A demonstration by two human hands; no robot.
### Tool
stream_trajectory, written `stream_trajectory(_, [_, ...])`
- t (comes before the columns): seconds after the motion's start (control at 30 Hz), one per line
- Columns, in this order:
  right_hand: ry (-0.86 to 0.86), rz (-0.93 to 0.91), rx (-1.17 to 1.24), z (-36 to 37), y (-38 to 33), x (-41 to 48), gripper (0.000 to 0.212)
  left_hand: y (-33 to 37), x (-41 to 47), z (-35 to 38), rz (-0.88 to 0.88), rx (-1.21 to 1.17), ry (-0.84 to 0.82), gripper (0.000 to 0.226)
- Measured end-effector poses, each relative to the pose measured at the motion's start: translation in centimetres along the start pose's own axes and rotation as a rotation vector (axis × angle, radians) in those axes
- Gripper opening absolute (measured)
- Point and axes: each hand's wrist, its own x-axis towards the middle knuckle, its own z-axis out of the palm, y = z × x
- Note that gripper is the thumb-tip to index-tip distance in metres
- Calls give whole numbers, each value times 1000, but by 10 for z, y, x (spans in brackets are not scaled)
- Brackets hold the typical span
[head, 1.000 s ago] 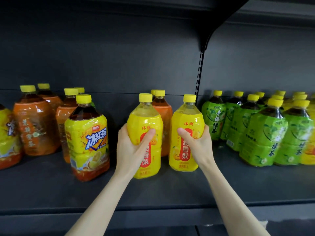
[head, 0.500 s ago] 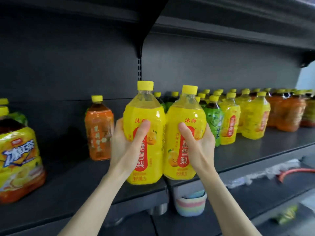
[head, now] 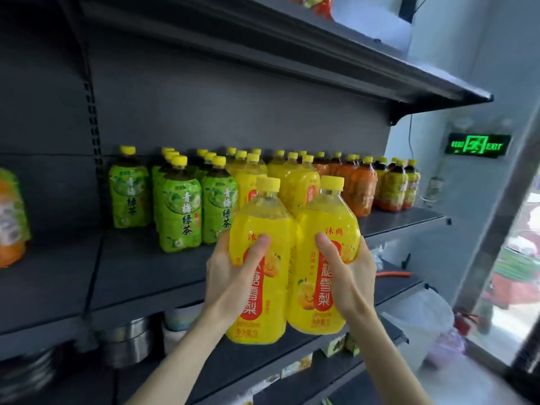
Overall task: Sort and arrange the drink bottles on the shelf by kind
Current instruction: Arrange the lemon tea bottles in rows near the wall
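I hold two yellow pear-drink bottles side by side in the air in front of the dark shelf (head: 146, 276). My left hand (head: 233, 276) grips the left yellow bottle (head: 263, 217). My right hand (head: 347, 273) grips the right yellow bottle (head: 327, 217). Behind them on the shelf stand grouped bottles: green tea bottles (head: 181, 206) at the left, more yellow pear bottles (head: 298, 182) in the middle, orange bottles (head: 359, 185) and dark tea bottles with yellow labels (head: 394, 185) at the right.
An orange-labelled bottle (head: 10, 217) stands at the far left edge. Bare shelf lies in front of the green bottles. Metal pots (head: 128, 340) and bowls sit on the shelf below. An upper shelf (head: 321, 62) overhangs. A green exit sign (head: 479, 146) glows on the right wall.
Both hands have carried the two yellow bottles off the left shelf section and rightward, lifted clear of the shelf; they are now in front of the right section's yellow group.
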Motion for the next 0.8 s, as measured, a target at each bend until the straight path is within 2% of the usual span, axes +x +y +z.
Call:
stream_trajectory(0.2, [0, -25, 18, -28, 29, 67, 67, -16, 44, 66, 52, 21, 13, 70])
stream_trajectory(0.37, [-26, -41, 38, -26, 70, 128, 62, -57, 95, 102, 89, 63, 76, 82])
stream_trajectory(0.53, [-85, -32, 69, -15, 100, 192, 58, -88, 149, 131, 72, 113, 165, 85])
stream_trajectory(0.63, [-116, -27, 106, -7, 117, 224, 55, -102, 173, 140, 69, 149, 212, 78])
stream_trajectory(0.8, [-187, -18, 146, 2, 139, 260, 65, -121, 196, 150, 95, 227, 265, 77])
